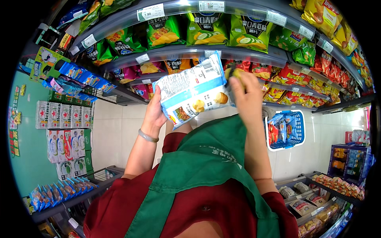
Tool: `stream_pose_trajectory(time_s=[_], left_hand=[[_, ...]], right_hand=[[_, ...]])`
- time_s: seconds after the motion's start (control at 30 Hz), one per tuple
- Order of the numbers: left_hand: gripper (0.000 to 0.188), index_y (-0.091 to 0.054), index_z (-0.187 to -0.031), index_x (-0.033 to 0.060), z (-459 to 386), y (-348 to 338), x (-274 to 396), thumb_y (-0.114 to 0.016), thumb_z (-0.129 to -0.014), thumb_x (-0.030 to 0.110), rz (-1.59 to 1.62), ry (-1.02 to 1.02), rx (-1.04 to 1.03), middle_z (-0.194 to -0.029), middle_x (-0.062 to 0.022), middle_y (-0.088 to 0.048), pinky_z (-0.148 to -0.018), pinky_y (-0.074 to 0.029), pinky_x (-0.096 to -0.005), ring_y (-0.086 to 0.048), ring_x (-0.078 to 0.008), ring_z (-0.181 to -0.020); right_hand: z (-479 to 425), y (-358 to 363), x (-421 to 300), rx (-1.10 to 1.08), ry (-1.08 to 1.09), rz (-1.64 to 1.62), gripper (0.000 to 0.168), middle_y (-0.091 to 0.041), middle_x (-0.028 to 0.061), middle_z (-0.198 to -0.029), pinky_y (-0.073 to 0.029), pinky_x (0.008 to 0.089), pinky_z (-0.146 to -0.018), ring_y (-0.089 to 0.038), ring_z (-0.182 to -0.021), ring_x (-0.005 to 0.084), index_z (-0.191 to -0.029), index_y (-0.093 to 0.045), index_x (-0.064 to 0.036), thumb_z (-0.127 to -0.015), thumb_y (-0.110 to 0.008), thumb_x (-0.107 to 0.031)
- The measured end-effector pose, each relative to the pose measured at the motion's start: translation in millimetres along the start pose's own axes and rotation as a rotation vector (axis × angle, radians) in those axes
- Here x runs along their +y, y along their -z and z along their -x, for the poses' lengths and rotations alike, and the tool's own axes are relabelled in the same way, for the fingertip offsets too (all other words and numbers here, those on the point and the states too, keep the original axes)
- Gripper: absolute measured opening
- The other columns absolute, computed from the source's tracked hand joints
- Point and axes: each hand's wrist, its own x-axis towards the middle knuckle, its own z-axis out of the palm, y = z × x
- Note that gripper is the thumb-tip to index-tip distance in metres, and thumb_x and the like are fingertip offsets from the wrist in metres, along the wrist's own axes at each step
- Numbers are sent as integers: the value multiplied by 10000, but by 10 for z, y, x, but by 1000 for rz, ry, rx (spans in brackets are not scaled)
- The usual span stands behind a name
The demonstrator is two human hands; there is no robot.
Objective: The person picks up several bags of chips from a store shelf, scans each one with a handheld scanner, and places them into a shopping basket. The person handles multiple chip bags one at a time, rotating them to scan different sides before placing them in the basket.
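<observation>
A blue-and-white bag of potato chips [190,89] is tilted in front of me, its printed back with a barcode facing up. My left hand [155,111] grips its left end, thumb on top; a bangle circles that wrist. At the bag's right end, my right hand [247,92] is closed around a small black-and-yellow object [233,74], too blurred to name more exactly. That object overlaps the bag's edge; whether it touches the bag I cannot tell. Directly beyond are green chip bags [207,31] standing on a shelf.
Shelf edges with price tags [150,12] curve across the front. On the tiled floor at right stands a blue-and-white plastic basket [301,131] holding several packets. Heineken cartons [64,115] are stacked at left. Hanging blue packets [84,78] jut from the left shelf end. More shelving [309,184] is behind me.
</observation>
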Motion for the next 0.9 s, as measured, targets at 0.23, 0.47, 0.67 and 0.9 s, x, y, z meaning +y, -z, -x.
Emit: stream_pose_trajectory(time_s=[0.23, 0.47, 0.67, 0.9], left_hand=[[556, -385, -1365, 17, -9, -170, 0, -349, -997, 433, -37, -52, 2, -1366, -121, -474, -1042, -381, -393, -465, -254, -1249], [546, -421, -1341, 4, 10, -62, 86, -371, -995, 423, -137, -71, 14, -1336, -129, -507, -1022, -403, -381, -506, -248, -1209], [527, -436, -1316, -20, 6, -82, 124, -399, -994, 396, -166, -33, -10, -1300, -129, -531, -995, -431, -369, -534, -238, -1172], [537, -445, -1305, -21, -34, -102, 107, -430, -982, 407, -143, -49, 63, -1283, -129, -541, -984, -441, -364, -541, -237, -1160]], right_hand=[[215, -233, -167, -90, 96, 227, 312, -557, 103, -1100, -443, 386, -832, -502, -1006, 296, -1087, -656, -109, -790, -695, -197], [218, -184, 193, -214, -222, 86, 360, -652, 210, -962, -466, 394, -807, -608, -917, 366, -1153, -601, -39, -877, -597, -271], [170, -55, 370, -368, -385, -57, 285, -650, 193, -802, -478, 389, -673, -635, -757, 351, -1036, -623, -36, -876, -598, -271], [161, 36, 240, -405, -376, 2, 315, -654, 216, -853, -487, 394, -694, -647, -799, 343, -1009, -633, -13, -835, -637, -274]])
